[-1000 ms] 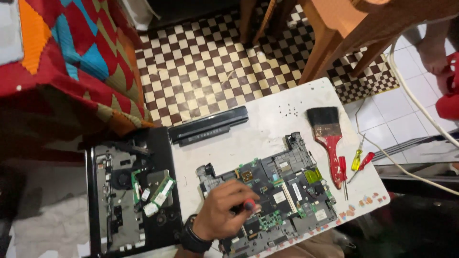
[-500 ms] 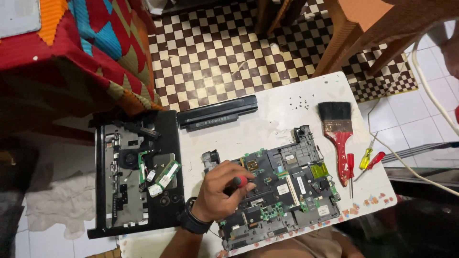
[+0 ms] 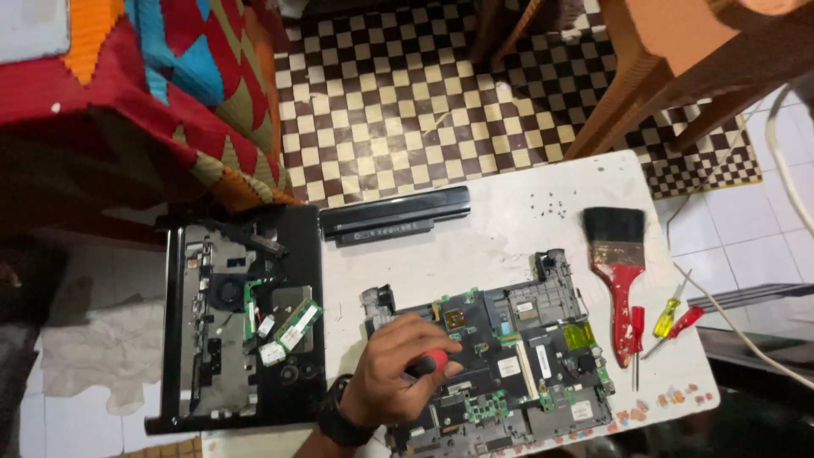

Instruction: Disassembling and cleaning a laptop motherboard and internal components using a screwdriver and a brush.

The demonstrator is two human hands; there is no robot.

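A home corner used as a makeshift electronics repair bench.

A small white table (image 3: 509,229) stood on a brown-and-cream checkered floor (image 3: 398,102), beside white floor tiles (image 3: 738,229), with wooden chair legs (image 3: 644,93) and a bright patterned woven cloth (image 3: 170,93) close by, all of it household furnishing rather than shop fittings. On the table lay repair clutter: a bare green laptop motherboard (image 3: 526,356), an opened black laptop chassis (image 3: 246,322), a long black battery pack (image 3: 394,214), a red-handled paintbrush (image 3: 616,263), several small screwdrivers (image 3: 670,318) and a scatter of tiny loose screws (image 3: 551,203). A pale cable (image 3: 788,170) trailed across the tiles.
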